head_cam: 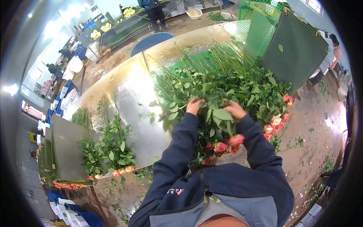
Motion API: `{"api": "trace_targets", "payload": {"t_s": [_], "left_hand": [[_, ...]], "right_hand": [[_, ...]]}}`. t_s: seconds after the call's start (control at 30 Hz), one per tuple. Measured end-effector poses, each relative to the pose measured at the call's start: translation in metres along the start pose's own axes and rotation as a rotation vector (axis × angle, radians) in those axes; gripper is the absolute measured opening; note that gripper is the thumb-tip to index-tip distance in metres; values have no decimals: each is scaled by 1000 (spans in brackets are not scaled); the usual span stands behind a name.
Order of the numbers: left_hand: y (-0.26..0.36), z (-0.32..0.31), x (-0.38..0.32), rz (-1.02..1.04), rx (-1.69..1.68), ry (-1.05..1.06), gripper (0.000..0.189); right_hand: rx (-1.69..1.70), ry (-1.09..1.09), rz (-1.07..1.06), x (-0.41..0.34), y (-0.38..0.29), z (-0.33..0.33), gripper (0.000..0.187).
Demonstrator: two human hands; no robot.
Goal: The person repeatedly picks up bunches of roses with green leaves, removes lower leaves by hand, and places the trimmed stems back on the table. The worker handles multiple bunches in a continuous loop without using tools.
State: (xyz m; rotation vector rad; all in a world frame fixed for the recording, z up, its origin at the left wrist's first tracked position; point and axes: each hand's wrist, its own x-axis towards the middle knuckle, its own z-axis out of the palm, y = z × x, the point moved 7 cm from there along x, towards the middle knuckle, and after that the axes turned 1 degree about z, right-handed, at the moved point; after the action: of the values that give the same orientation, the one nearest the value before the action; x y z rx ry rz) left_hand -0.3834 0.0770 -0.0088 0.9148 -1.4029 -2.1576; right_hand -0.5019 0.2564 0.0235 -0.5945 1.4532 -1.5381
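Note:
Both my hands reach into a broad heap of cut roses with leafy green stems point(210, 82) on the metal-topped table. My left hand point(195, 105) is at the left side of the near leaves, its fingers bent in among the foliage. Across a small gap, my right hand point(234, 109) curls inward, its fingertips partly hidden by leaves. Whether either hand grips a stem cannot be told. Below my hands, red and pale rose heads point(227, 146) hang at the near table edge, slightly blurred. More pink-red blooms point(275, 127) lie beyond my right forearm.
Green plastic mesh point(195, 61) lies under the stems and rises at the far right beside a dark green upright panel point(295, 51). Smaller rose bunches point(113, 147) lie left by a grey panel point(68, 147). A blue tub point(150, 41) stands behind the table. Another person point(156, 14) stands beyond.

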Motion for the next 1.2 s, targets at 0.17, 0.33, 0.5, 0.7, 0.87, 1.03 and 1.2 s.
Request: {"api": "trace_targets", "payload": {"t_s": [0.17, 0.33, 0.5, 0.7, 0.87, 1.03, 1.2], "left_hand": [[49, -49, -26, 14, -65, -13, 51], [117, -61, -113, 75, -64, -141, 37], [101, -154, -119, 52, 95, 2, 46], [54, -271, -135, 56, -17, 170, 49], [28, -325, -124, 17, 71, 251, 47], [-25, -420, -93, 26, -71, 308, 50], [5, -406, -99, 207, 120, 515, 57]], "right_hand": [[-269, -112, 19, 13, -1, -55, 50], [-891, 103, -277, 22, -28, -58, 46], [-1533, 287, -188, 26, -53, -45, 42], [-1600, 75, -301, 13, -56, 96, 36], [-1610, 271, -139, 61, -21, 87, 22], [-1245, 419, -400, 47, -104, 103, 35], [-961, 459, -56, 25, -103, 34, 45]]}}
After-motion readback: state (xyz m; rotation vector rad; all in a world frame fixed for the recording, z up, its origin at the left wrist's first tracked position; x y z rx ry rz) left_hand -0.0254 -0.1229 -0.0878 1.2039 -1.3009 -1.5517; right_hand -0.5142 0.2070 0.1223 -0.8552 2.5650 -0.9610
